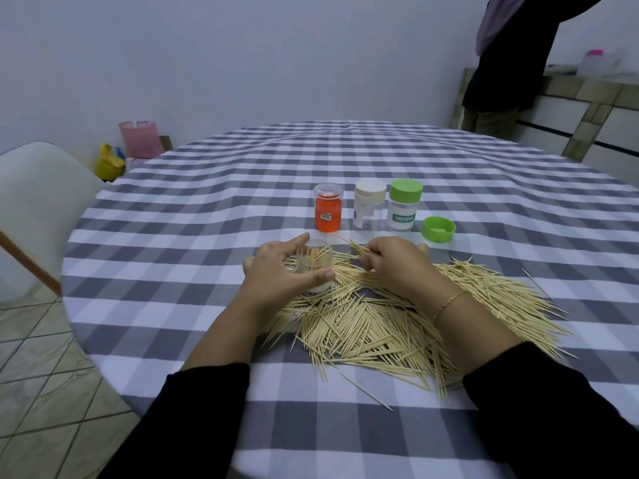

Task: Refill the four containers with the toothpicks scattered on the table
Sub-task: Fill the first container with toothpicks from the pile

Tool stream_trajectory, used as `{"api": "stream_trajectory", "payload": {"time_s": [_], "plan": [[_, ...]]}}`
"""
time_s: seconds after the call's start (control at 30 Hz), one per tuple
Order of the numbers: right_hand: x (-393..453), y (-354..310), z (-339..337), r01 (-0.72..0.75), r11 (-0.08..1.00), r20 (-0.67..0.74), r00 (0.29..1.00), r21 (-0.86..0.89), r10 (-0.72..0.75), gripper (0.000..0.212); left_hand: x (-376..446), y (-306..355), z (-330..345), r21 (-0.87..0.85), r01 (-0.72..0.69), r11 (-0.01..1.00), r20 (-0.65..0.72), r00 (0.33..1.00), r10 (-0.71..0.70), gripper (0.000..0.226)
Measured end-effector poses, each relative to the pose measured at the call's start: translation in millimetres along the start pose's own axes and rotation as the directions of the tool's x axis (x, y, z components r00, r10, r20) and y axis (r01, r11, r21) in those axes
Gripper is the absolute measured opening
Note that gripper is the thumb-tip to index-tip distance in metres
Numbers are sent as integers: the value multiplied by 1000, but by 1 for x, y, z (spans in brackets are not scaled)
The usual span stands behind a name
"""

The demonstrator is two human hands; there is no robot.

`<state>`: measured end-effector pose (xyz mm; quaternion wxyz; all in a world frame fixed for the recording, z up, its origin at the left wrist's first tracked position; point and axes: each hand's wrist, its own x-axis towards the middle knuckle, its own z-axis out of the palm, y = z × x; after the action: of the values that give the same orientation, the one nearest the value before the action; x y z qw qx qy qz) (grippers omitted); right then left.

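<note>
A wide heap of wooden toothpicks (380,326) lies on the checked table in front of me. My left hand (276,271) is wrapped around a clear open container (318,261) that stands upright with several toothpicks inside. My right hand (394,261) pinches a small bunch of toothpicks just right of that container's mouth. Behind stand three closed containers: an orange one with a clear lid (327,209), a clear one with a cream lid (369,205), and a clear one with a green lid marked TOOTHPICK (404,205).
A loose green lid (438,229) lies open side up right of the green-lidded container. The round table (207,202) has a grey and white cloth. A white chair (38,202) stands left. A person in dark clothes (508,57) stands at the far right.
</note>
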<state>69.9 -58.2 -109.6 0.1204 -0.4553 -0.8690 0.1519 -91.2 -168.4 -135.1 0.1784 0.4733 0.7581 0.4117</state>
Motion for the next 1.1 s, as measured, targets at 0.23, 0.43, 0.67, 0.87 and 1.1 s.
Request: {"api": "stream_trajectory", "payload": {"time_s": [0.23, 0.43, 0.67, 0.87, 1.1], "plan": [[0, -2, -3, -24, 965, -8, 1000, 261, 28, 36, -2, 2, 0, 19, 7, 1000, 10, 1000, -7, 90], [-4, -13, -8, -71, 733, -5, 995, 676, 101, 17, 0, -2, 2, 13, 11, 1000, 8, 1000, -11, 97], [6, -27, -4, -73, 360, 12, 985, 930, 170, 13, 2, -5, 3, -1, 9, 1000, 12, 1000, -9, 100], [11, -53, -5, -13, 29, 8, 986, 999, 167, 16, 5, -10, 6, -28, 2, 1000, 5, 1000, -2, 99], [20, -71, -6, 37, 21, -40, 991, 999, 132, 16, 5, -8, 5, -34, -24, 999, 3, 1000, 24, 97]]}}
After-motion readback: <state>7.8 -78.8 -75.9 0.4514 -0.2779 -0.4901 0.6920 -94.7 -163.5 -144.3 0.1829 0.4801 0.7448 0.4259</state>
